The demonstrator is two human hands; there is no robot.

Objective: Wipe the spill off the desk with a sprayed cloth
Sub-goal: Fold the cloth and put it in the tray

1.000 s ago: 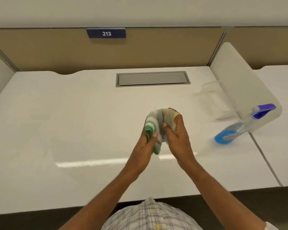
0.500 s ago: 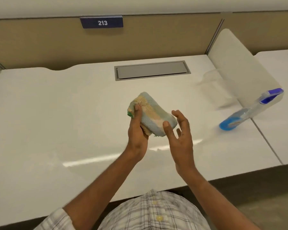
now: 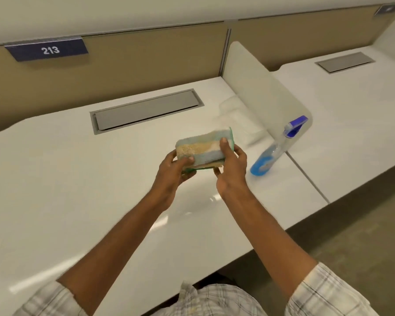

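Observation:
A folded cloth (image 3: 202, 148) with tan, white, blue and green stripes is held flat above the white desk (image 3: 66, 179). My left hand (image 3: 172, 172) grips its left end, thumb on top. My right hand (image 3: 232, 169) grips its right end, thumb pressed on the top face. A spray bottle (image 3: 275, 149) with blue liquid and a blue-purple trigger head stands on the desk to the right of my right hand, leaning against the divider. I cannot make out a spill on the glossy desk surface.
A white rounded divider panel (image 3: 260, 94) separates this desk from the neighbouring desk (image 3: 351, 115). A grey cable hatch (image 3: 146, 111) is set into the desk at the back. A tan partition with a sign reading 213 (image 3: 48, 50) runs behind.
The cloth went from a bunched wad to a folded flat pad. My right hand, open half a second ago, has closed on its right end. The view has turned rightward.

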